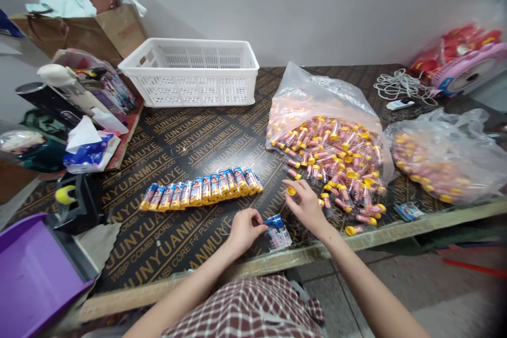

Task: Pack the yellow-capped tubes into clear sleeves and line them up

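Observation:
My left hand (246, 229) is closed in a pinch, its fingertips at the left edge of a small pile of blue-and-clear printed plastic sleeves (279, 233) near the table's front edge. Between the thumb and fingers of my right hand (308, 206) is a small clear tube with a yellow cap (291, 190), the cap facing up toward me. Beside that hand spreads a heap of similar tubes with pink contents (336, 142), spilling from a plastic bag (293, 90). To the left lies a slanting row of blue-wrapped tubes (206, 188) with yellow ends.
A white basket (194, 87) stands at the back. On the right are a second bag of tubes (431, 161), a small blue packet (407, 211), a white cable (404, 86) and a pink fan (471, 71). A tape dispenser (79, 203) and purple dustpan (35, 274) are at left.

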`<act>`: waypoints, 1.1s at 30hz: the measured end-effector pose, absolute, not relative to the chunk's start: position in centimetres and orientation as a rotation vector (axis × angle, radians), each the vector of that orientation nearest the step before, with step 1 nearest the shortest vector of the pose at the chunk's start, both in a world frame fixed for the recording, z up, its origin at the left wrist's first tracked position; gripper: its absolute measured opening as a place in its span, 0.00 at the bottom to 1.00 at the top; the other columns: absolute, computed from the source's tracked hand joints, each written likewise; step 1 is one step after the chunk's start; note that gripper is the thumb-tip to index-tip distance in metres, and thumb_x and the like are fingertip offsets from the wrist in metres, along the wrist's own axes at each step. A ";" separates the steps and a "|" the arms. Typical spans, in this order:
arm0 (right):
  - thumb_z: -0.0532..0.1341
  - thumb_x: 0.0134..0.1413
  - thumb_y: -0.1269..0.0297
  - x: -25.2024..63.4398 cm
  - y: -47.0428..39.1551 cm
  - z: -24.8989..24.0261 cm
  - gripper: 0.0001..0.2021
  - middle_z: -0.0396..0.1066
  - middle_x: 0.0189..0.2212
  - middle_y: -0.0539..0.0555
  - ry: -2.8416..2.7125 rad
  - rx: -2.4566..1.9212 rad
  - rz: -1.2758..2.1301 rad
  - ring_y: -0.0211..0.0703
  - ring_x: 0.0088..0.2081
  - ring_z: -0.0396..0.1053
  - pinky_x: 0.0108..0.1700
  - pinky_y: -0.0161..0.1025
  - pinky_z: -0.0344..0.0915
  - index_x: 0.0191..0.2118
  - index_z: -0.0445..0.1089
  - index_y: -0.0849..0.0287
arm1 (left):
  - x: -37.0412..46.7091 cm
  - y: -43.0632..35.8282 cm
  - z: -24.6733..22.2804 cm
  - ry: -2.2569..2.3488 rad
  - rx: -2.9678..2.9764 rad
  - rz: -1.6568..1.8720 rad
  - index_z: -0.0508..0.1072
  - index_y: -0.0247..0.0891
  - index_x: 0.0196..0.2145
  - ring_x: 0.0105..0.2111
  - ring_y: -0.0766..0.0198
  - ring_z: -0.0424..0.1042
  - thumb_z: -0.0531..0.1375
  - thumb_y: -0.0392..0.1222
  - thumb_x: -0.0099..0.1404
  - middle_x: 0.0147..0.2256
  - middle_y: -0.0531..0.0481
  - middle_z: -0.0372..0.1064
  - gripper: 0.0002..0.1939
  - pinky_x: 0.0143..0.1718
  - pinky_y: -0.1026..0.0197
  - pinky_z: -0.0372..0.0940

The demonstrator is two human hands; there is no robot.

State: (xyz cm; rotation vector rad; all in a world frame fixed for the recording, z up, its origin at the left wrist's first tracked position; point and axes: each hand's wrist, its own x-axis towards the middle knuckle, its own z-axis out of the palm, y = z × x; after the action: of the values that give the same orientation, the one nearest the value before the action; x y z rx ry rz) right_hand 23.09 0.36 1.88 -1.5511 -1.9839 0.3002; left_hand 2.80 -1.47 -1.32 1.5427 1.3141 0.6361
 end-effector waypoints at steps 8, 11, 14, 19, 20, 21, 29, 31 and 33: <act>0.59 0.55 0.65 20.1 -4.6 4.6 0.10 0.67 0.42 0.55 -1.433 -1.368 0.695 0.44 0.44 0.68 0.43 0.41 0.70 0.43 0.70 0.53 | 0.5 -0.8 1.7 1.111 0.591 0.927 0.67 0.36 0.29 0.19 0.70 0.66 0.68 0.32 0.38 0.19 0.58 0.68 0.19 0.26 0.66 0.63; 0.60 0.54 0.66 19.2 -5.6 4.5 0.10 0.68 0.42 0.55 -1.381 -1.360 0.708 0.44 0.42 0.69 0.41 0.41 0.71 0.43 0.71 0.52 | -0.1 -0.7 2.6 1.097 0.483 0.978 0.72 0.33 0.32 0.21 0.70 0.68 0.70 0.32 0.37 0.23 0.53 0.72 0.21 0.27 0.67 0.64; 0.60 0.54 0.67 18.5 -6.2 4.2 0.12 0.69 0.42 0.55 -1.393 -1.368 0.664 0.45 0.41 0.69 0.40 0.42 0.71 0.45 0.71 0.51 | -0.3 -0.5 2.9 1.091 0.411 1.033 0.75 0.31 0.25 0.24 0.70 0.69 0.72 0.39 0.38 0.25 0.50 0.73 0.15 0.29 0.67 0.65; 0.60 0.53 0.69 18.0 -6.6 3.6 0.14 0.70 0.42 0.55 -1.437 -1.358 0.596 0.46 0.41 0.69 0.40 0.44 0.70 0.46 0.71 0.49 | -0.5 -0.2 2.5 1.116 0.347 1.100 0.77 0.31 0.24 0.24 0.70 0.69 0.73 0.42 0.35 0.25 0.50 0.73 0.17 0.30 0.66 0.65; 0.60 0.53 0.69 18.0 -6.6 3.5 0.15 0.70 0.42 0.55 -1.443 -1.358 0.591 0.47 0.41 0.69 0.40 0.45 0.70 0.46 0.71 0.49 | -0.5 -0.2 2.5 1.128 0.342 1.104 0.77 0.32 0.23 0.24 0.70 0.68 0.73 0.43 0.35 0.24 0.50 0.73 0.17 0.30 0.66 0.65; 0.60 0.53 0.69 17.9 -6.7 3.5 0.15 0.70 0.42 0.55 -1.452 -1.355 0.583 0.47 0.42 0.69 0.41 0.45 0.70 0.47 0.71 0.48 | -0.5 -0.2 2.5 1.141 0.337 1.110 0.76 0.32 0.23 0.23 0.70 0.68 0.73 0.44 0.35 0.24 0.50 0.73 0.17 0.29 0.66 0.65; 0.60 0.53 0.73 17.1 -6.8 3.8 0.20 0.70 0.43 0.54 -1.577 -1.300 0.467 0.47 0.45 0.69 0.47 0.48 0.68 0.49 0.70 0.46 | -0.8 -0.3 2.5 1.173 0.344 1.152 0.76 0.31 0.22 0.22 0.70 0.67 0.72 0.48 0.37 0.22 0.51 0.72 0.18 0.28 0.66 0.64; 0.59 0.53 0.74 16.9 -6.9 3.7 0.21 0.70 0.43 0.54 -1.613 -1.289 0.465 0.47 0.45 0.69 0.48 0.48 0.68 0.51 0.69 0.46 | -0.7 -0.4 2.5 1.187 0.362 1.159 0.75 0.31 0.22 0.22 0.70 0.67 0.72 0.48 0.38 0.21 0.51 0.71 0.18 0.29 0.66 0.64; 0.59 0.53 0.73 16.6 -7.0 3.6 0.21 0.71 0.43 0.55 -1.643 -1.277 0.493 0.47 0.45 0.70 0.47 0.48 0.69 0.51 0.69 0.46 | -0.6 -0.4 2.6 1.204 0.379 1.177 0.75 0.32 0.22 0.22 0.70 0.67 0.71 0.49 0.41 0.21 0.52 0.71 0.17 0.29 0.65 0.64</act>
State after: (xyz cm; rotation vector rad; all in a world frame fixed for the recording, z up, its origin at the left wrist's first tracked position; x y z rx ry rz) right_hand 16.64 -7.00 3.62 -1.2765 -1.6430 0.4930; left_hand -0.57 -0.44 2.57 0.3793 1.2041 1.1772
